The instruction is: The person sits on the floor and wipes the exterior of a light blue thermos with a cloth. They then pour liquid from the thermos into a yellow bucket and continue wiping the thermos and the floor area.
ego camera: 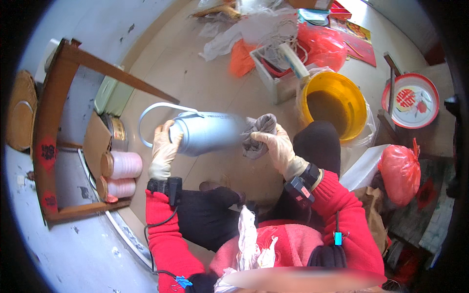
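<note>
A pale blue vacuum flask (212,133) lies sideways in the air before me, its looped handle (146,110) standing out to the left. My left hand (165,146), in a cream glove, grips the flask's left end. On the other side, my gloved right hand (280,148) clutches a bunched grey cloth (259,135). The cloth is close to the flask's blurred right end; whether the two touch I cannot tell. Both wrists carry strapped black devices.
A yellow bucket (361,110) holding murky water stands to the right. Beyond it are a white crate (269,80) and red plastic bags (322,44). An enamel basin (410,100) rests far right. Leftward are a wooden frame (55,110) and two pinkish jars (124,164).
</note>
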Motion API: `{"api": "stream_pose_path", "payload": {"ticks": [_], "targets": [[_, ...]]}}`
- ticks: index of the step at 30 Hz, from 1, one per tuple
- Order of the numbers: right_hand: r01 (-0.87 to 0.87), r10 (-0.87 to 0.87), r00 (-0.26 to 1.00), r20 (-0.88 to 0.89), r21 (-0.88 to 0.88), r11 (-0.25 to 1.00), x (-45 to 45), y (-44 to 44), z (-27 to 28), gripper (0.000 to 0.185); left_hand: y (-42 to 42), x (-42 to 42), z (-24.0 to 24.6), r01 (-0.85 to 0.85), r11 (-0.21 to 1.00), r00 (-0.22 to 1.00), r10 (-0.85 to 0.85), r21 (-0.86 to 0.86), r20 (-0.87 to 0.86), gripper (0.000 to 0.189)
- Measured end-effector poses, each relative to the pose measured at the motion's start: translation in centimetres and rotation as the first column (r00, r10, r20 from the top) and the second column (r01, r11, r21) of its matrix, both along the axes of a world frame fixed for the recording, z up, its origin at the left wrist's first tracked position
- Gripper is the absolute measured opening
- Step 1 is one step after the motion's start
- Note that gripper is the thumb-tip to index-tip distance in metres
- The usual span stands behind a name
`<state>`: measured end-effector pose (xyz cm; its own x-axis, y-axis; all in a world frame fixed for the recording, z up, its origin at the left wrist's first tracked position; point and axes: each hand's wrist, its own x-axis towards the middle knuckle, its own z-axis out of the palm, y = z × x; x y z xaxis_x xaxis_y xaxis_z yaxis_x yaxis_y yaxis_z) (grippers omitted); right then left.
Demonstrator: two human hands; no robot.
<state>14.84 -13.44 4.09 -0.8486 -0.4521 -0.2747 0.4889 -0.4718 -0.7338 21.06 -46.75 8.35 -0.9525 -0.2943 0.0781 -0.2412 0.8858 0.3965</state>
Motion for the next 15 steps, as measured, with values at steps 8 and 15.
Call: {"api": "stream_pose_path", "payload": {"ticks": [8,15], "targets": [[-0.081,0.214,0.870,-0.444,0.299,0.951,-0.3,-13.5,-3.3,0.045,-6.8,6.8,-3.7,-0.074,0.963,0.992,0.099,0.258,-0.084,0.047],[-0.003,0.312,0.636,-0.706,0.402,0.916,1.0,-17.8,-10.2,0.044,-9.2,8.6,-4.9,-0.101,0.940,0.992,0.122,0.327,-0.045,0.047]]}}
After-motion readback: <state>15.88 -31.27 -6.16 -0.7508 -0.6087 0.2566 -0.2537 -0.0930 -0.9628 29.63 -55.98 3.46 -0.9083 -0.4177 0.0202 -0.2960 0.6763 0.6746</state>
